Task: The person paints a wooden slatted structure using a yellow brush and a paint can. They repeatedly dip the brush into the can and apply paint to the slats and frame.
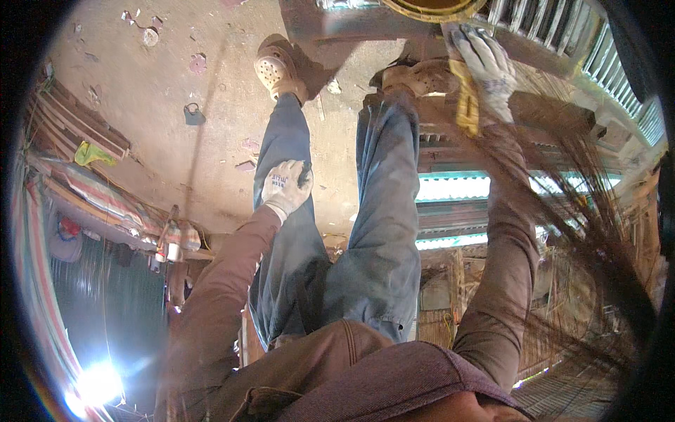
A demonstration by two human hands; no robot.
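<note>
My left hand (287,186), in a whitish work glove with dark fingertips, rests on my left trouser leg (283,141) near the knee. Nothing shows in it, and its fingers lie loosely bent over the cloth. Toward the top right, my right hand (486,63), gloved the same way, is stretched forward beside a round yellow-rimmed container (432,13), its fingertips close to the rim. A flat yellow strip (467,105) with dark marks comes out from under the thumb side of this hand, which appears to hold it. Its other end is hidden.
Thin dark bristly stalks (562,183) sweep across my right forearm. Corrugated sheets (453,187) and boards lie at the right. Scraps litter the bare floor (211,77) at the left. A bright lamp (98,383) glares at lower left, near a striped cloth (42,281).
</note>
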